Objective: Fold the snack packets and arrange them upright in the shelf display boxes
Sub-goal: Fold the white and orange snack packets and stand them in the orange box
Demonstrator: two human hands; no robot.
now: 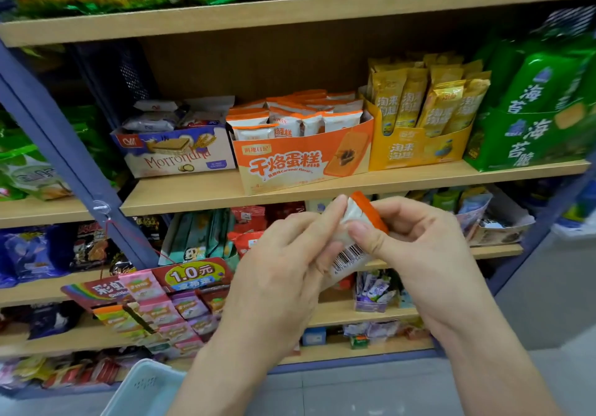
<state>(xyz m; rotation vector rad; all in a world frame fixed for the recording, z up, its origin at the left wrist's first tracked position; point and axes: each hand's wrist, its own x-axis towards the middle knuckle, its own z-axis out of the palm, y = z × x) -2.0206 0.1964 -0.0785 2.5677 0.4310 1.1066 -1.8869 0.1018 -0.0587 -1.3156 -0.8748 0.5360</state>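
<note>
Below wood shelf (206, 190) w/ orange display box (303, 161): both hands' grip on snack packet (350, 254).

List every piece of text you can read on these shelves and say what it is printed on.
"Morrondna": white wafer box.
"千烙蛋糕" and "Caramel flavor": orange display box.
"淘来淘趣": yellow display box.
"海苔": green bag.
"1.0元": red hanging sign.
Barcode digits on the held packet: too blurred to read.

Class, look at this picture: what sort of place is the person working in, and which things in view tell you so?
Most likely a small shop's snack aisle. Wooden shelves hold open display boxes of packets, a price tag hangs below, and both hands hold a barcoded snack packet.
</note>
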